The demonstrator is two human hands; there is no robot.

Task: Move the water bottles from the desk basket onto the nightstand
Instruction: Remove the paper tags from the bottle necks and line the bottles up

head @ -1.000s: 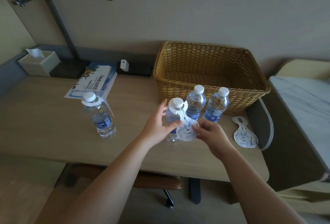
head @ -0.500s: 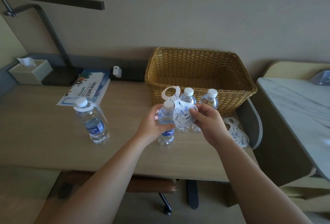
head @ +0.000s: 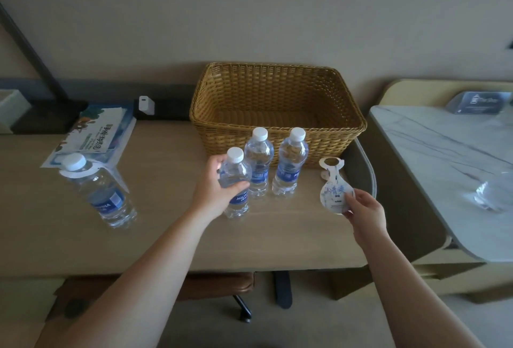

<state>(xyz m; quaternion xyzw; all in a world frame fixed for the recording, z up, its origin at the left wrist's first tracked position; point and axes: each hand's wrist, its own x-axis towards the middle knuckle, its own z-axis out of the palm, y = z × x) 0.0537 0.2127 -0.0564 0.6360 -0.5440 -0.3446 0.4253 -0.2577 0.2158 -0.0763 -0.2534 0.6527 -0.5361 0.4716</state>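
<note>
Several clear water bottles with white caps and blue labels stand on the wooden desk (head: pixel 166 236). My left hand (head: pixel 215 189) grips the nearest bottle (head: pixel 236 181), which stands upright on the desk. Two more bottles (head: pixel 258 163) (head: pixel 290 165) stand just behind it, in front of the wicker basket (head: pixel 277 103), whose visible inside holds nothing. A fourth bottle (head: pixel 97 189), with a paper tag around its neck, stands apart at the left. My right hand (head: pixel 363 211) pinches a white paper neck tag (head: pixel 334 189) above the desk's right end. The marble-topped nightstand (head: pixel 449 164) is at the right.
A brochure (head: pixel 97 133) lies at the desk's back left, next to a dark lamp base (head: pixel 47 114) and a tissue box (head: pixel 11 107). A plastic wrapper (head: pixel 491 195) and a small sign (head: pixel 480 102) sit on the nightstand. A chair (head: pixel 222 286) is tucked under the desk.
My right hand pulled the paper tag off the held bottle's neck and carried it right and down. My left hand kept its grip on that bottle. The view shifted right.
</note>
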